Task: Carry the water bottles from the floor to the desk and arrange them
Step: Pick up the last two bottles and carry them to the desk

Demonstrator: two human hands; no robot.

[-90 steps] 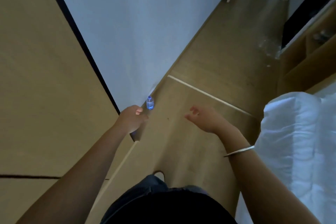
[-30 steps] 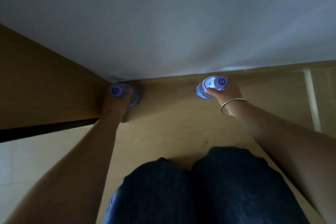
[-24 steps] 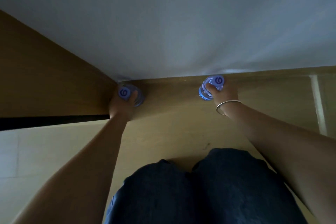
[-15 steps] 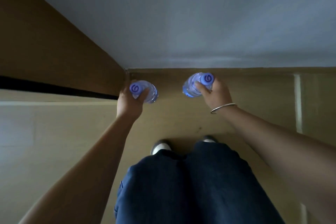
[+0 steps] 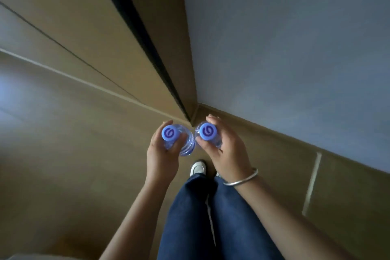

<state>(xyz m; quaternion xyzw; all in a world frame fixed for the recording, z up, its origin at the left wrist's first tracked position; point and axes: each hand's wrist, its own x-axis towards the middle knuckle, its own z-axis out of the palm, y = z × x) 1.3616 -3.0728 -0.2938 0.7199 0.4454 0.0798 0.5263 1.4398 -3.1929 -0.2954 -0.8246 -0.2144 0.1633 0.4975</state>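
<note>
Two clear water bottles with purple caps are held upright above the wooden floor, side by side and almost touching. My left hand (image 5: 161, 154) grips the left bottle (image 5: 170, 133) around its upper body. The right bottle (image 5: 207, 132) is gripped by my right hand (image 5: 225, 150), which wears a silver bangle at the wrist. I see both bottles from above, so their lower parts are hidden by the caps and fingers. The desk is not in view.
A pale blue-grey wall (image 5: 295, 48) fills the upper right, meeting a wooden panel (image 5: 63, 17) with a dark vertical gap at a corner just beyond the bottles. My legs in dark blue trousers and a white shoe (image 5: 198, 167) stand below on the wooden floor (image 5: 73, 143).
Both hands took the bottles from the floor by the wall and lifted them. The bottles have come closer together, and I have stood up and turned to the left.
</note>
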